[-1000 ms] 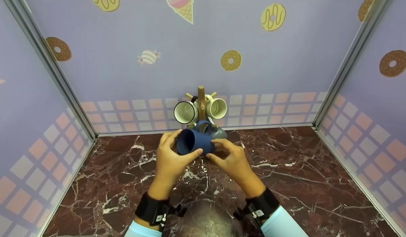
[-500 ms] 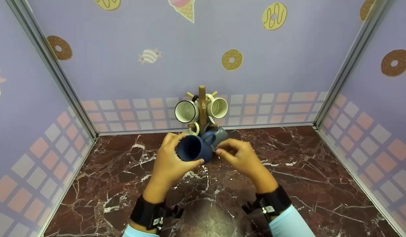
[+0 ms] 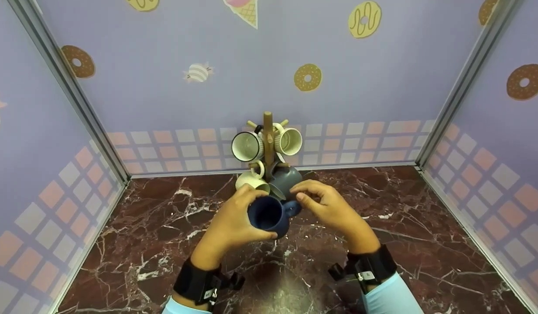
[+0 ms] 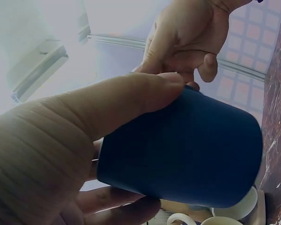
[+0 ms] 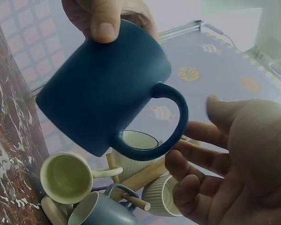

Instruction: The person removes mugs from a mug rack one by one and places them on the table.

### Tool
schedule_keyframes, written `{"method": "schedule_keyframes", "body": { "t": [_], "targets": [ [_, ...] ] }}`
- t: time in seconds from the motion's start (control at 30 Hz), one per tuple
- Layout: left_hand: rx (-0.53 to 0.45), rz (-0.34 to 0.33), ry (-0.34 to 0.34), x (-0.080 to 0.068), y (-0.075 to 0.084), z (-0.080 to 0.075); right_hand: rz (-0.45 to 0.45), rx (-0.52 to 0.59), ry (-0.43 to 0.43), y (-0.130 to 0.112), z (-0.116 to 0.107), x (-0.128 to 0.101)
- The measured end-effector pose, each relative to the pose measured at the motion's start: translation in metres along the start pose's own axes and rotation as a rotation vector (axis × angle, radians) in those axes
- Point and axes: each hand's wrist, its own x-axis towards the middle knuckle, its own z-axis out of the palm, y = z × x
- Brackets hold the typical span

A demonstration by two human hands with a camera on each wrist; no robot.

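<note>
My left hand [image 3: 234, 220] holds a dark blue mug [image 3: 269, 214] above the counter, thumb on the near side and fingers on the far side. The mug is tipped, its mouth facing up and toward me. Its looped handle [image 5: 184, 115] points right, toward my right hand [image 3: 332, 209]. That hand has loosely bent fingers and a thumb standing apart, with fingertips [image 5: 176, 161] right at the handle's outer curve. Behind the blue mug stands a wooden mug tree [image 3: 268, 131]. From its lower pegs hang a cream mug [image 3: 247, 179] and a grey-blue mug [image 3: 288, 178].
On the tree's upper pegs hang a white mug with a black rim [image 3: 246, 147] and a ribbed cream mug [image 3: 289, 142]. The dark red marbled counter [image 3: 164, 244] meets lilac patterned walls [image 3: 251, 96] at the back and both sides.
The blue mug has come away from the tree toward me, its handle turning to the right. My right hand has left the mug's base and shifted right, beside the handle.
</note>
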Motion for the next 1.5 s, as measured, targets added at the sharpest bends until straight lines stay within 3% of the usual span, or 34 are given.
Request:
{"method": "schedule_keyframes", "body": {
  "t": [0.33, 0.73, 1.07, 1.2, 1.37, 1.43, 1.5],
  "targets": [
    [0.006, 0.007, -0.073, 0.001, 0.0, 0.001, 0.054, 0.033, -0.227, 0.0, -0.006, -0.003],
    [-0.017, -0.032, -0.131, 0.001, 0.003, 0.009, 0.058, -0.095, -0.341, 0.002, -0.016, -0.007],
    [-0.041, -0.015, -0.045, 0.005, 0.002, 0.022, 0.05, -0.136, -0.223, 0.002, -0.023, -0.009],
    [-0.027, 0.018, 0.04, 0.006, 0.001, 0.028, 0.086, -0.147, -0.162, 0.005, -0.028, -0.009],
    [0.072, 0.04, 0.162, 0.005, -0.002, 0.039, 0.184, -0.198, -0.054, 0.016, -0.04, -0.012],
    [0.116, 0.02, 0.16, 0.004, -0.002, 0.042, 0.229, -0.204, -0.003, 0.022, -0.047, -0.014],
    [0.154, -0.003, 0.118, 0.004, 0.0, 0.047, 0.267, -0.206, 0.051, 0.03, -0.055, -0.016]
  ]
}}
